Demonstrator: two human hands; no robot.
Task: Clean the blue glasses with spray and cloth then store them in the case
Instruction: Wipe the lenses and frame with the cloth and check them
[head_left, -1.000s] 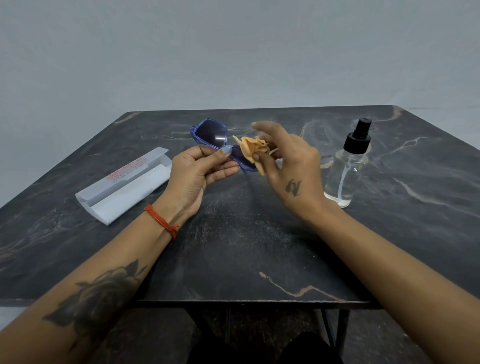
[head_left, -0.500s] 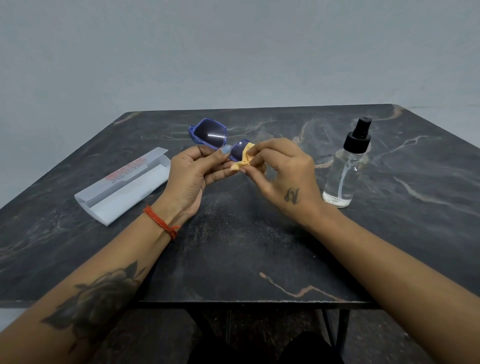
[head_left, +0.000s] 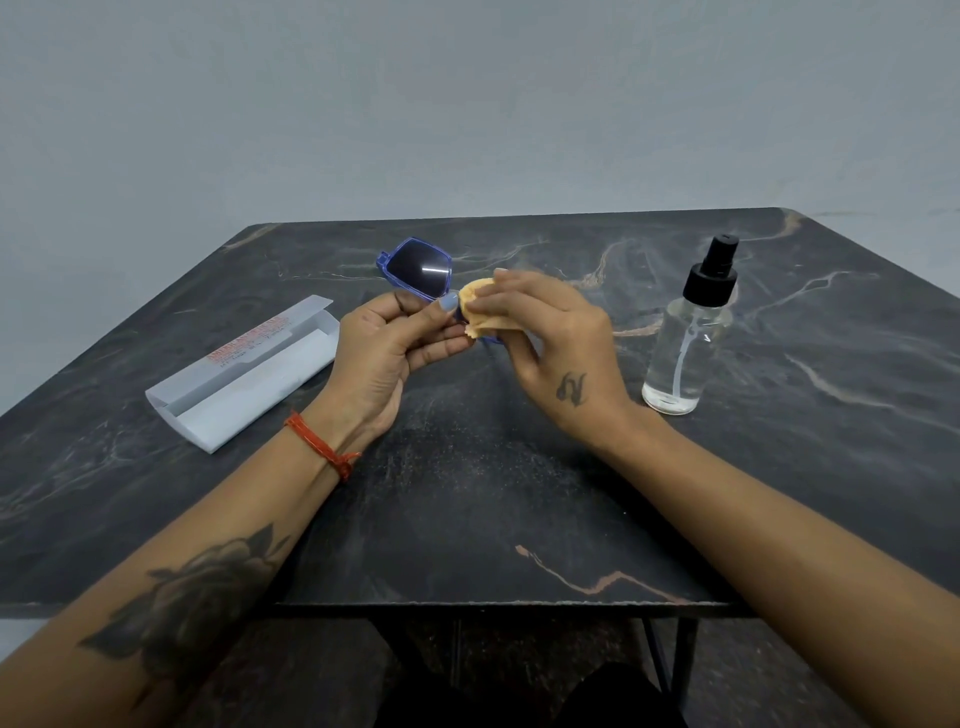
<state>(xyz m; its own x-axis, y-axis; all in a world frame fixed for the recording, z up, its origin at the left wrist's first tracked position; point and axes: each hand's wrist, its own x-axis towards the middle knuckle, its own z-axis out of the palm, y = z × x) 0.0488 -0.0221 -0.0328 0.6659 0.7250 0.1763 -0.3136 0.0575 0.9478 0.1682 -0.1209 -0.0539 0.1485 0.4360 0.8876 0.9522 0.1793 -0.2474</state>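
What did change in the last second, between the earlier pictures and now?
The right hand, spread loosely a second ago with the orange cloth bunched in it, closed round the cloth and now pinches it over the near lens of the blue glasses. The left hand kept gripping the glasses. The case and spray bottle stayed in place.

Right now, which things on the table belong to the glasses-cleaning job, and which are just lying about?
Part of the job:
- blue glasses, held by the left hand
- orange cloth, pinched over one lens by the right hand
- spray bottle, standing upright to the right
- white case, lying open to the left

Just lying about:
- nothing else shows on the dark marble table
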